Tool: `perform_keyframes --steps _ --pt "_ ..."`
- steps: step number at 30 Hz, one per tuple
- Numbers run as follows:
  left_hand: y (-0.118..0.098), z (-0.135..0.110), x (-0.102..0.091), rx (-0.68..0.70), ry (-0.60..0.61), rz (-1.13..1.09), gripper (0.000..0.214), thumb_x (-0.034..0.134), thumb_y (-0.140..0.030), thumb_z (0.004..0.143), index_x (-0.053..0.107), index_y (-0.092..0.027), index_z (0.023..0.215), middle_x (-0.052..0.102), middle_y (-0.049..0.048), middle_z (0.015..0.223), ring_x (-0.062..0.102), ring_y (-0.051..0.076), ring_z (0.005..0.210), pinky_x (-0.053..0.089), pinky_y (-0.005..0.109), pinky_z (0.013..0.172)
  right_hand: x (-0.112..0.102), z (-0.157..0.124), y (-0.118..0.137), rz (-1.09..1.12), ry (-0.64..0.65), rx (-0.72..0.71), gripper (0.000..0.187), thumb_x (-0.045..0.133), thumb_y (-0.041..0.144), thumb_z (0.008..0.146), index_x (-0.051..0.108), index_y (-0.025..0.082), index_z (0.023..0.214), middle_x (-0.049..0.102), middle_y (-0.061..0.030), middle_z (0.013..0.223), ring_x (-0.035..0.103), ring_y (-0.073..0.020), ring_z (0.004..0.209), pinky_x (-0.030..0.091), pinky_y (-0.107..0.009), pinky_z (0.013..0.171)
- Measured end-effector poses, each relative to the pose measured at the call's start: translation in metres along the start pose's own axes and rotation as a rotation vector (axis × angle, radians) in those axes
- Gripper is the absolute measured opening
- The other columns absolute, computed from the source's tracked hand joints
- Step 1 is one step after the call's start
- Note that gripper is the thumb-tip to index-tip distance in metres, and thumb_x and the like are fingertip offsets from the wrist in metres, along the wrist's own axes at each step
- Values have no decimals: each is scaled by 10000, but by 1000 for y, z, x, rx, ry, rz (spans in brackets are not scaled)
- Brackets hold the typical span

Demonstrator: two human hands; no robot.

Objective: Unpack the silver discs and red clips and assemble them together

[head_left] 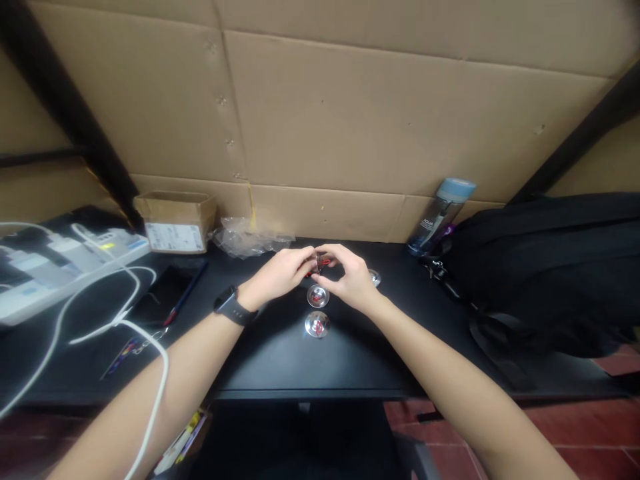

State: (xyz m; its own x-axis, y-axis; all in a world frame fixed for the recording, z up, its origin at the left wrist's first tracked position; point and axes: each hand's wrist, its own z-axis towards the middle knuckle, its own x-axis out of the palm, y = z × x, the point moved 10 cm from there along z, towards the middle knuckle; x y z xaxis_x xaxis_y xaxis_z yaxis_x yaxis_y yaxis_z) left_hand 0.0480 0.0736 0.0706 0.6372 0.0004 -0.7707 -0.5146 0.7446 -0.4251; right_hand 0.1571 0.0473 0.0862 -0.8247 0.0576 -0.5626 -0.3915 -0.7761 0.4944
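Near the middle of the table, my left hand (287, 272) and my right hand (351, 279) meet, fingertips closed around a small shiny metal disc (319, 263) with a red part. It appears tilted on edge, and the fingers cover much of it. Just below my hands lies a round metal disc (318, 297) with a red piece at its centre. Closer to the table's front edge is a similar disc (317, 325), also with red on it. Another shiny round piece (375, 277) is partly hidden behind my right hand. A dark watch (235, 307) is on my left wrist.
At left are a white power strip (75, 267) with cables, a phone (163, 292) and a keychain (125, 353). A cardboard box (175, 223) and clear plastic wrap (250, 237) stand at the back. To the right are a bottle (440, 217) and a black bag (545, 267). A white cable crosses my left forearm.
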Motion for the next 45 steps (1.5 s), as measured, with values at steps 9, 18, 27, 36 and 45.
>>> perform_keyframes --steps 9,18,27,36,45 --pt "18 0 -11 -68 -25 142 242 477 -331 1014 698 -234 1028 756 37 910 688 192 776 461 280 734 -18 5 -6 -50 -19 11 372 757 280 858 637 241 1207 652 -86 1163 658 -220 971 580 -360 804" --pt "45 -11 3 -215 215 381 254 593 -379 891 764 -245 759 721 62 704 634 207 604 386 297 574 -58 5 -79 -439 252 207 424 868 345 738 736 184 1108 704 -80 1030 649 -187 816 517 -336 811" --pt "50 -17 16 -294 319 488 249 608 -436 865 750 -254 771 729 77 827 687 248 761 400 299 604 -84 -26 -140 -411 535 533 473 887 466 623 777 205 1001 753 -23 922 676 -179 758 471 -266 676" --pt "43 -15 10 -262 238 477 89 648 -279 844 681 -248 768 710 16 810 650 212 740 340 281 580 -55 -36 -145 -406 687 535 476 912 433 556 775 200 948 732 -19 885 666 -189 774 461 -269 677" --pt "10 -8 30 92 159 385 383 498 -115 958 708 -306 1216 657 66 1188 575 229 1065 431 350 864 -52 -38 -141 -390 695 554 541 908 322 587 757 195 1091 754 -52 978 703 -220 858 511 -283 752"
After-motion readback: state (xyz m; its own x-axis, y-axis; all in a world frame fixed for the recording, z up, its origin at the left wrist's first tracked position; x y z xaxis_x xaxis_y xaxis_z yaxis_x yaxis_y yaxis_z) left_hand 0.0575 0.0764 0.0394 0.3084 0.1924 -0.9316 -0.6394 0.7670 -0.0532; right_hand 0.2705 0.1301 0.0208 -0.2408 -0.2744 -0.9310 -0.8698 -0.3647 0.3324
